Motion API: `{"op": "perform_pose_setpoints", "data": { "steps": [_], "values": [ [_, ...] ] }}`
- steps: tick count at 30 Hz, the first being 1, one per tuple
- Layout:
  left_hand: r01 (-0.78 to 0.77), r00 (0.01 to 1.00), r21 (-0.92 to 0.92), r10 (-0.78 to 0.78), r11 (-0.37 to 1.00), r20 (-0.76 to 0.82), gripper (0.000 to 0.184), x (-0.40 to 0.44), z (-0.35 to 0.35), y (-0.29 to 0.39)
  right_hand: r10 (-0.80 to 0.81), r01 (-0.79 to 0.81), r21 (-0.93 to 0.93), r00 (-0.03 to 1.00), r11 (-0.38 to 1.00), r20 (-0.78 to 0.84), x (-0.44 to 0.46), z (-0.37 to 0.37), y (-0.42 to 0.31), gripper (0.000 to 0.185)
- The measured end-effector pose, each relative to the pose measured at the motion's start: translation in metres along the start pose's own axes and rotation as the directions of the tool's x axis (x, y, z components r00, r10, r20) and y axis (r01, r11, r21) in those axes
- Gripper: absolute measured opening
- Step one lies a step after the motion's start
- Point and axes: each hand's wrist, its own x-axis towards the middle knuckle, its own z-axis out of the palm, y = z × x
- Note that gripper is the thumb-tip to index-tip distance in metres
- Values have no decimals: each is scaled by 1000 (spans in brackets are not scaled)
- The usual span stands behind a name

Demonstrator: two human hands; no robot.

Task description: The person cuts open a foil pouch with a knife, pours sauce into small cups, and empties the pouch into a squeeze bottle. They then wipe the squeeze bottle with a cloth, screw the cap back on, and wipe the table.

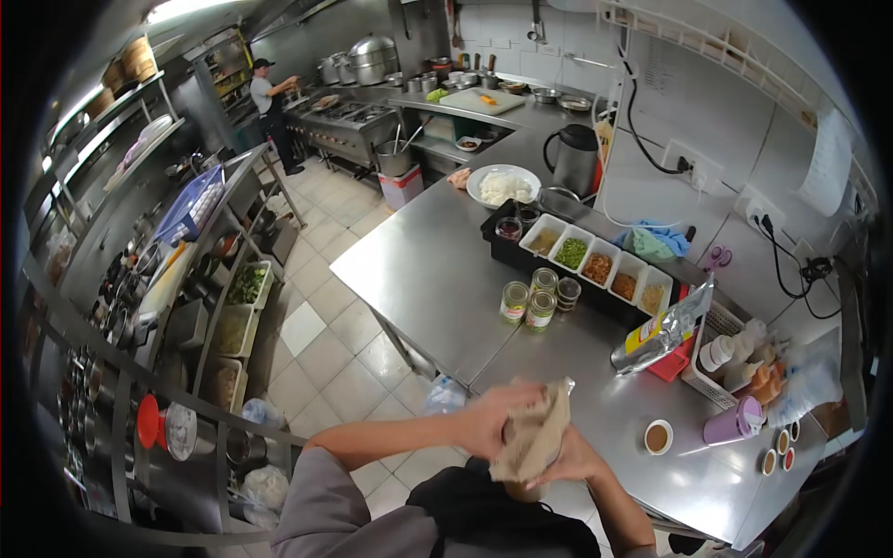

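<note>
A tan, crumpled sheet (pixel 532 435), cloth or paper, is held in front of my body at the counter's front edge. My left hand (pixel 498 414), slightly blurred, is closed over its upper left side. Lower on the right, my right hand (pixel 572 458) grips it with the fingers wrapped round. A small shiny bit shows at the sheet's top corner; whether something is inside I cannot make out. Beyond my hands, several small tins (pixel 539 310) stand grouped on the steel counter (pixel 419 270).
Behind the tins sits a black rack of chopped toppings (pixel 597 267), near a bowl of rice (pixel 503 188). A silver pouch (pixel 656 330), a sauce cup (pixel 658 437) and a purple bottle (pixel 730 421) stand to the right. A co-worker (pixel 273 112) is at the far stove.
</note>
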Motion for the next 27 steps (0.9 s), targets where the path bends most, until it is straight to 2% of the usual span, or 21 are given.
{"op": "perform_pose_setpoints", "data": {
  "steps": [3, 4, 6, 7, 10, 13, 14, 17, 20, 23, 26, 27],
  "values": [
    [-199, 979, 24, 197, 980, 60, 38, 11, 11, 9, -132, 130, -80, 991, 988, -22, -4, -5, -21, 91],
    [-204, 978, -19, 204, 979, 39, 39, 18, 8, 11, -255, 245, -95, 959, 965, -119, -2, -5, -22, 81],
    [-242, 967, 87, 233, 966, 98, 39, 37, -4, 13, -310, 299, -121, 948, 946, -78, 9, -19, -30, 71],
    [-267, 959, 127, 251, 955, 129, 39, 45, -7, 11, -329, 318, -137, 942, 938, -65, 11, -26, -31, 65],
    [-241, 968, 198, 221, 950, 120, 37, 43, -5, -26, -285, 288, 0, 950, 958, -125, 32, -35, -3, 54],
    [-232, 969, 244, 201, 942, 143, 37, 40, -9, -49, -387, 386, -37, 909, 922, -156, 46, -38, 24, 50],
    [-227, 969, 245, 194, 942, 150, 37, 39, -8, -53, -380, 357, -169, 915, 919, -133, 44, -42, 26, 50],
    [-292, 946, 240, 243, 926, 217, 36, 46, -12, -59, -406, 364, -232, 899, 902, -167, 51, -44, 38, 53],
    [-238, 950, 212, 181, 948, 256, 36, 47, -15, -64, -440, 419, -142, 876, 897, -196, 58, -40, 52, 58],
    [-195, 978, 308, 162, 931, 128, 39, 46, -4, -71, -309, 335, 111, 930, 936, -201, 59, -35, 59, 62],
    [-164, 986, 369, 141, 915, 88, 43, 42, 0, -70, -467, 370, -304, 803, 878, -372, 54, -28, 59, 64],
    [-140, 988, 401, 100, 905, 118, 44, 42, -2, -70, -491, 380, -333, 787, 863, -373, 58, -25, 64, 64]
  ]
}}
